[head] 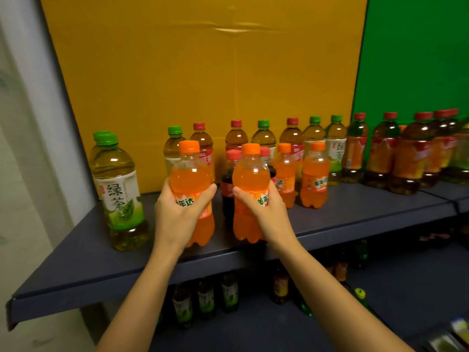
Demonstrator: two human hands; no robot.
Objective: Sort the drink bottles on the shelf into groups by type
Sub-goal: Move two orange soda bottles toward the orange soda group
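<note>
Fingers of the left hand (175, 217) curl around the left orange bottle (190, 174); the right hand (266, 214) likewise clamps the right orange bottle (250, 176). Both bottles are upright over the front of the shelf (355, 212), with a green tea bottle (119, 189) at nine o'clock.

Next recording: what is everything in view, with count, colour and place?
orange soda bottles: four, orange; two held, two standing to their right.
cola bottles: two, dark, red caps; behind the held pair.
green-capped tea bottles: at least six, pale yellow-green; left end, back row.
red-capped tea bottles: at least eight, amber; back row, right end.
lower-shelf bottles: several, dim; below.
shelf: one, dark blue.
yellow board, green board: one each; behind.
left hand: grips one orange bottle.
right hand: grips another.
</note>
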